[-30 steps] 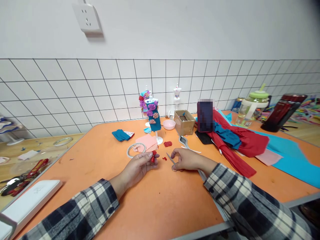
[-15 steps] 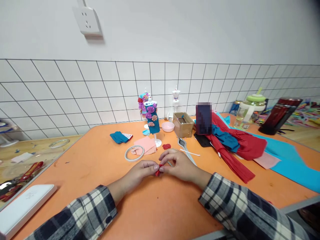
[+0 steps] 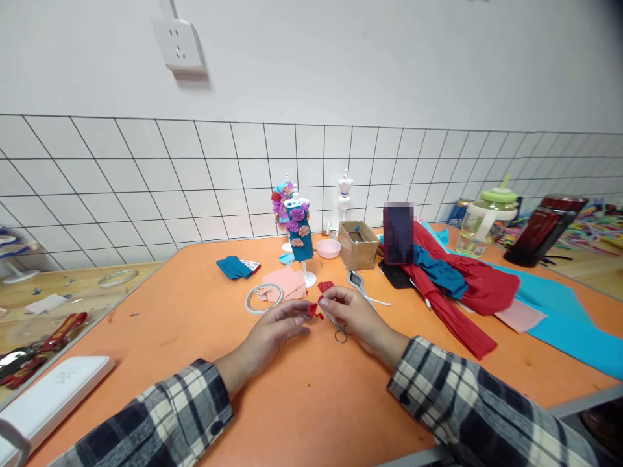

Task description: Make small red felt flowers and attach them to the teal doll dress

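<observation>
A small red piece of crepe paper [image 3: 312, 310] is between my two hands above the middle of the table. My right hand [image 3: 354, 316] pinches its edge between thumb and fingertips. My left hand [image 3: 275, 329] is loosely open, thumb apart from the fingers, its fingertips against the red piece. Small scissors [image 3: 341, 336] show a finger ring beneath my right hand; the rest is mostly covered. Tiny red scraps [image 3: 320, 316] are just below the piece. Farther back is a little heap of red bits [image 3: 326, 285].
Behind my hands are a tape roll [image 3: 263, 298], pink crepe paper [image 3: 287, 283], a mini dress form in blue with paper flowers [image 3: 298, 230], a pink bowl [image 3: 329, 248] and a cardboard box [image 3: 359, 246]. Red crepe paper [image 3: 487, 282] spreads at right; a white box-shaped object [image 3: 61, 402] sits left.
Both hands have lifted slightly away from me with the red piece. My left thumb has come away from its pinch. The scissors' ring and red scraps have come into view.
</observation>
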The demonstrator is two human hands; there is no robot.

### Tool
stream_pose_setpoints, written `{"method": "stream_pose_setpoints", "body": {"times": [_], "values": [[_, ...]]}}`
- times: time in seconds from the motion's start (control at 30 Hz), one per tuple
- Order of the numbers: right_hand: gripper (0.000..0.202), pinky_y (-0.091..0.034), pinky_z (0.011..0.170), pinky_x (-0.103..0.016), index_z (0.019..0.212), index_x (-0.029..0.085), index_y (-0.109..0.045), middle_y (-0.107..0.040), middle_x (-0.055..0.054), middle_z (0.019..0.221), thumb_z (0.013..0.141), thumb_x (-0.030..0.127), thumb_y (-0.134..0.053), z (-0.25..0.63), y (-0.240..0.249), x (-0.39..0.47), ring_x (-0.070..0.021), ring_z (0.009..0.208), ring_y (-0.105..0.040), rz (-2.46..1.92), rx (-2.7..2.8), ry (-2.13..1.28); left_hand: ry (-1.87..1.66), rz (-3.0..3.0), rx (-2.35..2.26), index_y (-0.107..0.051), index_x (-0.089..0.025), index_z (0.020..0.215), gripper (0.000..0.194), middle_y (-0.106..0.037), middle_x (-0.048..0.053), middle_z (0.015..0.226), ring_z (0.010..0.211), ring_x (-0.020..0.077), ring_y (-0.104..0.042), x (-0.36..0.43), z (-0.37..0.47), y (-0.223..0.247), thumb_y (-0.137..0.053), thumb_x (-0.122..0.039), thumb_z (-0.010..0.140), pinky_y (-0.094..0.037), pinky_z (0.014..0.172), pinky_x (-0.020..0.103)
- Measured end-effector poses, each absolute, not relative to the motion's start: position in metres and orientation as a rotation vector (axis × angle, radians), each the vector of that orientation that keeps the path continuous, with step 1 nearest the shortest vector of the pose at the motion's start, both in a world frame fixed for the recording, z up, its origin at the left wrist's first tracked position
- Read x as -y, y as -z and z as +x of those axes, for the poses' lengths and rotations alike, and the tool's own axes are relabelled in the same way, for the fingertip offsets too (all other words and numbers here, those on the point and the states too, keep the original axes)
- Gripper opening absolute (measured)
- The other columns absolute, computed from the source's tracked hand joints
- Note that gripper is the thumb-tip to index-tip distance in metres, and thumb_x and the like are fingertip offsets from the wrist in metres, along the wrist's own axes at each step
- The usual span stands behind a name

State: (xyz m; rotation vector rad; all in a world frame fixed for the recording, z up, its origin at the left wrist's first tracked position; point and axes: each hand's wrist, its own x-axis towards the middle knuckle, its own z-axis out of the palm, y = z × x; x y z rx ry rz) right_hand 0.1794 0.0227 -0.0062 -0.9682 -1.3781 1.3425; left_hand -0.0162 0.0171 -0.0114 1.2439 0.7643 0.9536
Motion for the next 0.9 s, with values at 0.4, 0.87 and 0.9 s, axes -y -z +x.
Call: {"method": "stream_pose_setpoints", "body": {"times": [0.4,0.87,0.9], "values": [[0.032,-0.023,0.045,-0.018,0.086,0.016,-0.063,-0.056,0.001,0.077,0.065,0.035,-0.078,0.156,0.02,-0.015,-0.005,0.054,-0.036,-0.803,0.863,-1.894,-1.252,1.65,-0.974,-0.079,-0.022,0.081,0.014,-0.067,0.007,0.1,0.098,0.0229,-0.063,-0.023,-0.011,0.009,-0.076,-0.031,0.07,-0.054,0.086,0.034],[0.015,-0.044,0.081,-0.031,0.096,0.024,-0.073,-0.065,-0.004,0.095,0.083,0.021,-0.068,0.178,0.009,-0.012,-0.0175,0.09,-0.056,-0.85,2.073,-0.447,-0.973,1.984,-1.139,-0.075,-0.021,0.08,0.01,-0.075,0.005,0.092,0.091,0.0223,-0.067,-0.017,-0.013,0.009,-0.069,-0.027,0.075,-0.05,0.087,0.034],[0.013,-0.044,0.08,-0.031,0.093,0.024,-0.074,-0.066,-0.003,0.094,0.083,0.02,-0.067,0.178,0.009,-0.013,-0.0173,0.089,-0.056,-0.848,2.094,-0.431,-0.947,1.998,-1.145,-0.075,-0.021,0.08,0.01,-0.075,0.005,0.091,0.09,0.022,-0.067,-0.016,-0.013,0.009,-0.068,-0.028,0.076,-0.05,0.086,0.033]]}}
